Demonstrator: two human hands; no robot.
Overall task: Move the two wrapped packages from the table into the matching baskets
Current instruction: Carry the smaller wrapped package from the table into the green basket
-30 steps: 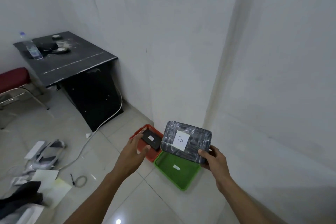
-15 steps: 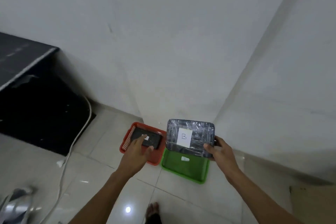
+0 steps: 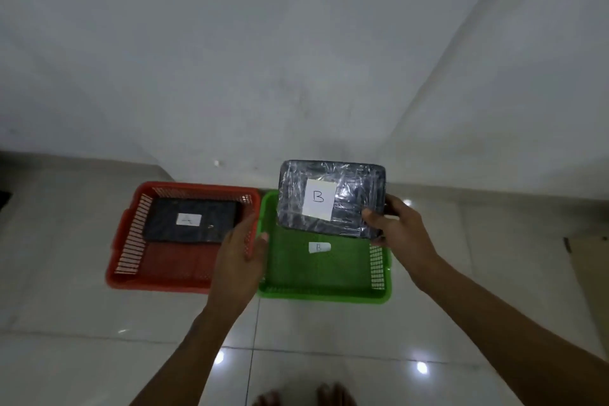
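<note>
**B package held over the green basket, ready to go down**

Head view. The right hand [image 3: 400, 234] grips the B package [image 3: 331, 198] by its right short edge: the thumb lies on the wrapped top near the lower right corner, and the other fingers [image 3: 390, 208] curl round the edge and under it. From those fingers the package stretches away to the left, its long axis running left to right and its paper label facing up. It is in the air, tilted a little, above the far half of the green basket [image 3: 379, 295]. The basket sits on the floor directly below and slightly nearer the person than the fingers, with a small B tag [image 3: 319, 247] showing on its bottom, just in front of the package's near edge.

The left hand [image 3: 242, 252] holds nothing. Its fingers are loosely curled and apart, over the right rim of the red basket [image 3: 122, 273], where that rim meets the green one. The A package [image 3: 192, 220] lies flat inside the red basket, to the left of and beyond those fingers, label up, apart from them.

Judgement: the A package looks placed, so half the task is done. What remains is a short drop for the right hand, down and a little toward the person, keeping the long axis parallel to the green basket's long side so the package clears the walls. The right hand is already on it; the left need not help.
</note>
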